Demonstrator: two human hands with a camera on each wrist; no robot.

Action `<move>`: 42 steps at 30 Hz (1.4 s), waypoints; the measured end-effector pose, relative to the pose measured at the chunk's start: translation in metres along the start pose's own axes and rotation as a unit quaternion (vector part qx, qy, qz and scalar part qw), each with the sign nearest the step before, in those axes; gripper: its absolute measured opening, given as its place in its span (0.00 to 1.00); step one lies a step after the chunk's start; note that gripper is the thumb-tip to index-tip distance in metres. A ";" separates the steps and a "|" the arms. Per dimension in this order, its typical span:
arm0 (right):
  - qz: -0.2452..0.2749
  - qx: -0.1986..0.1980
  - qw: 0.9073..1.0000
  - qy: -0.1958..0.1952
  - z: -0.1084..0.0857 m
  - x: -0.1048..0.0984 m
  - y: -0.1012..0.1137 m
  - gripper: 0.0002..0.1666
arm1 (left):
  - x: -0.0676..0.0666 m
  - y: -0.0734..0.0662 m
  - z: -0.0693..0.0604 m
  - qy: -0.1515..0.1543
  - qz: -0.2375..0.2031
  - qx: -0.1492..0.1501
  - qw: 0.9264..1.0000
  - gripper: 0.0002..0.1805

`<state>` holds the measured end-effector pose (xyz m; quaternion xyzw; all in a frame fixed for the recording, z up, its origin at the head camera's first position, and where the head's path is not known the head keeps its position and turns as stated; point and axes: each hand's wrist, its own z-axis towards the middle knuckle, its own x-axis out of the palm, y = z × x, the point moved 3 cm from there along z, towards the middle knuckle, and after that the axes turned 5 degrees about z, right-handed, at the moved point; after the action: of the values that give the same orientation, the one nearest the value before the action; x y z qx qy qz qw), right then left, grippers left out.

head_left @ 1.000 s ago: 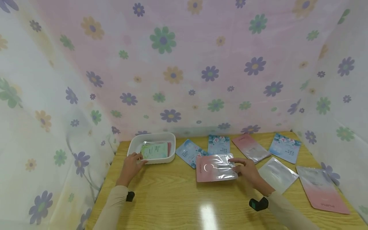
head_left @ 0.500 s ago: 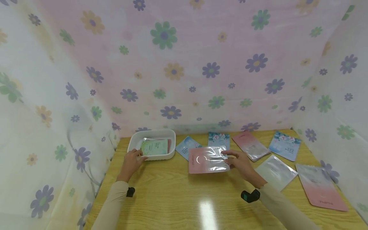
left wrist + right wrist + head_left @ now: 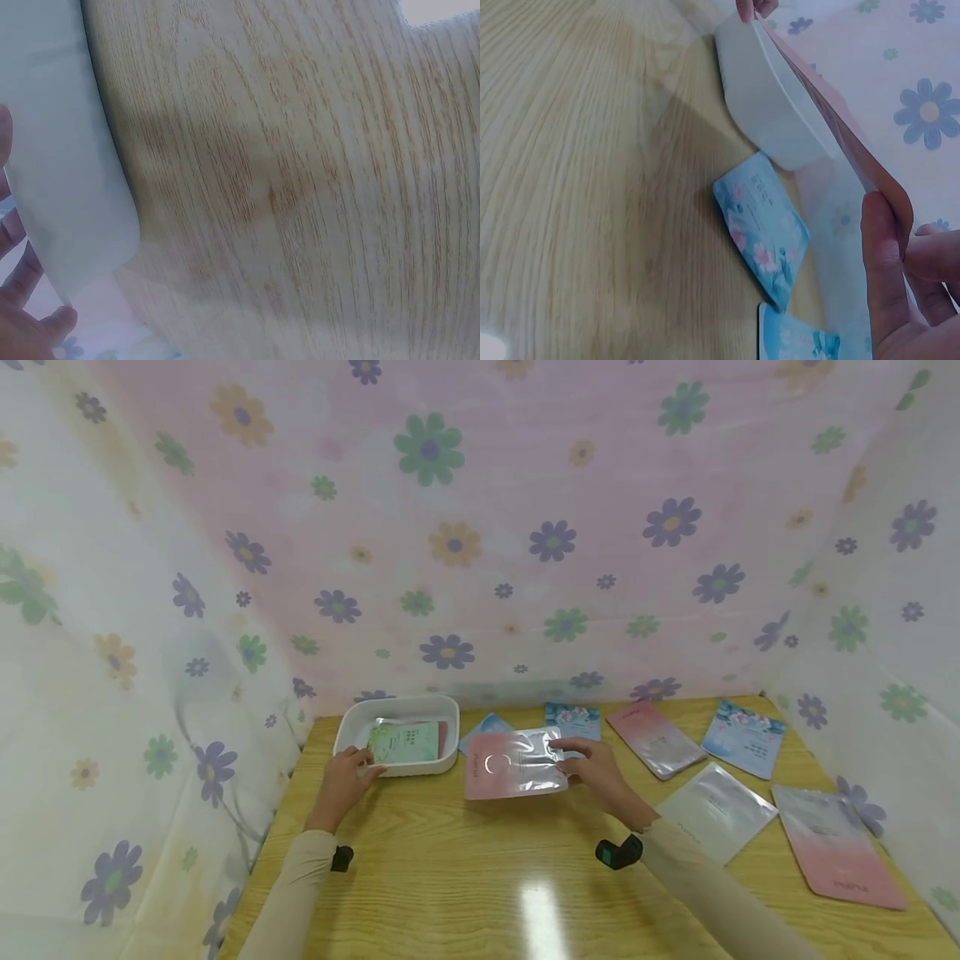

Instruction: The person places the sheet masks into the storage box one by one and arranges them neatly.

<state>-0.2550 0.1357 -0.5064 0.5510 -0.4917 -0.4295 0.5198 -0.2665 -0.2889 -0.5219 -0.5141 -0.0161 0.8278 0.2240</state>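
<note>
A pink-and-silver pouch [image 3: 513,766] is hanging above the table [image 3: 450,877], to the right of the white tub [image 3: 416,769] and partly hiding a blue sachet [image 3: 486,724] in the head view; the right wrist view is showing a gap beneath it. The right hand [image 3: 600,777] is pinching its right short edge, with digits pressing on both faces. The left hand [image 3: 343,785] is gripping the tub's rim at the near left corner.

The pouch is probably weighing very little. It is spanning the air from one end without folding and bowing only slightly near the grip, so it is looking thin, flexible and springy. Its glossy film is likely offering a slippery surface, more prone to creasing than breaking. The flat margin of a short end, as is being used here, is seeming a sound place for holding it, leaving the middle uncrushed.

Its long axis is running left to right, roughly in line with the tub. The pink end is pointing left towards the tub, the silver end is pointing right into the fingers, and the printed face is showing upwards.
</note>
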 end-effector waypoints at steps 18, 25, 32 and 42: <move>0.027 0.015 0.999 0.009 0.032 0.039 0.012 0.22 | -0.001 -0.003 0.002 -0.011 0.002 0.005 1.000 0.14; 0.013 0.025 1.000 0.011 0.045 0.050 0.018 0.21 | 0.002 -0.001 0.002 0.017 0.009 -0.023 1.000 0.14; 0.027 0.031 0.999 0.024 0.059 0.064 0.021 0.21 | 0.003 0.001 0.003 -0.001 0.002 -0.013 1.000 0.14; 0.039 0.027 0.998 0.048 0.080 0.088 0.025 0.20 | 0.002 0.001 0.002 0.003 0.005 -0.025 1.000 0.14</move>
<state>-0.3229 0.0373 -0.4855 0.5656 -0.4986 -0.3683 0.5439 -0.2699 -0.2888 -0.5232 -0.5221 -0.0336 0.8268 0.2068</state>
